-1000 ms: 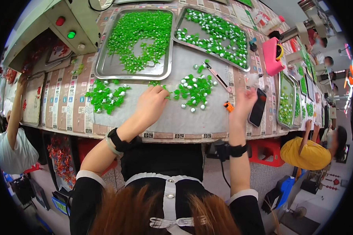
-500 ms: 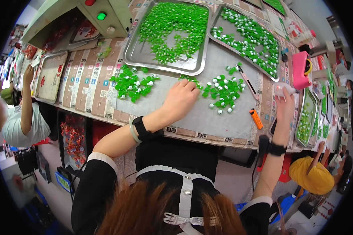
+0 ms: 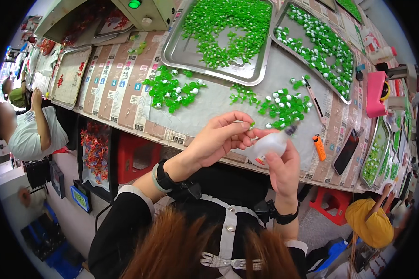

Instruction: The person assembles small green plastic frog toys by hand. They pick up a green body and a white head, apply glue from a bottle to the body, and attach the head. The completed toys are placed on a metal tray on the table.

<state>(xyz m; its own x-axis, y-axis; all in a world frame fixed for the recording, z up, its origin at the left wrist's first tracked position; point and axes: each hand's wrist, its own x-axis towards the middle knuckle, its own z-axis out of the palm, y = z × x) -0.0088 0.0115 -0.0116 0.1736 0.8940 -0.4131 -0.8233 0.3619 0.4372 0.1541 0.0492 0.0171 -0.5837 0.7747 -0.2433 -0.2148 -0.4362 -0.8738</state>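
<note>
Over the table's near edge my two hands have come close together. My left hand (image 3: 214,140) pinches a small green plastic piece (image 3: 252,125) between thumb and fingertips. In my right hand (image 3: 286,172) is a white squeeze bottle (image 3: 269,145), tilted, its dark tip pointing up and right. Just beyond the hands lies a pile of green pieces with white eye-like balls (image 3: 284,106). Beside it is a small heap of plain green pieces (image 3: 244,95). Another pile with white balls (image 3: 173,91) rests farther left on the pale sheet (image 3: 200,116).
Behind stand two metal trays (image 3: 209,73) (image 3: 319,81) of green pieces. At right lie a pen-like tool (image 3: 314,99), an orange cutter (image 3: 319,147), a phone (image 3: 346,151) and a pink tape dispenser (image 3: 376,94). A machine (image 3: 146,10) stands far left. Other people sit on both sides.
My right hand has brought the bottle from the table's right side to the middle. My left hand has drawn back from the small green heap with a piece in its fingers. The view has shifted.
</note>
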